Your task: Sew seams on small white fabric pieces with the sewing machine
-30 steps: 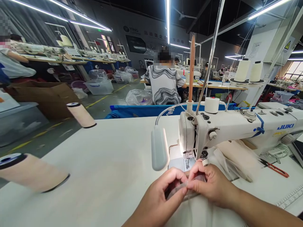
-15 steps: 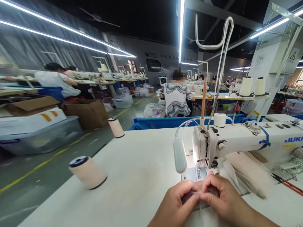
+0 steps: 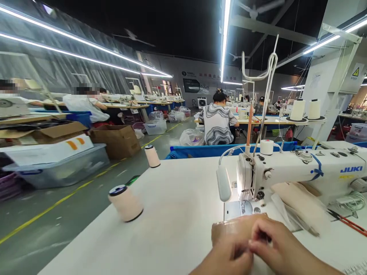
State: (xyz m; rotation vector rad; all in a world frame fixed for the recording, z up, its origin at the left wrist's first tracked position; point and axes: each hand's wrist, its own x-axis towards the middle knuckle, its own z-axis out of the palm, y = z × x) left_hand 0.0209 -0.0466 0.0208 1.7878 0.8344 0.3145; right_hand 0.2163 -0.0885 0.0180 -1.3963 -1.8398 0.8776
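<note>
My left hand [image 3: 229, 258] and my right hand [image 3: 279, 250] meet at the bottom edge of the view, fingers pinched together on a small pale piece of fabric [image 3: 259, 244] that is mostly hidden between them. Both are a little blurred. They lie on the white table [image 3: 172, 214] just in front of the needle plate of a white JUKI sewing machine [image 3: 301, 172]. A tan patch [image 3: 237, 227] shows right behind my hands.
Two cream thread cones [image 3: 125, 203] [image 3: 152, 156] stand along the table's left edge. Folded beige cloth [image 3: 301, 206] and red-handled snips [image 3: 348, 222] lie under the machine arm. A lamp head [image 3: 223, 183] hangs left of the needle. A person in a striped top [image 3: 217, 122] sits ahead; boxes and bins [image 3: 57, 160] line the aisle.
The view has swung up and left, so the cones slid rightward in the picture. My hands have dropped to the bottom edge, still pinched together on the fabric.
</note>
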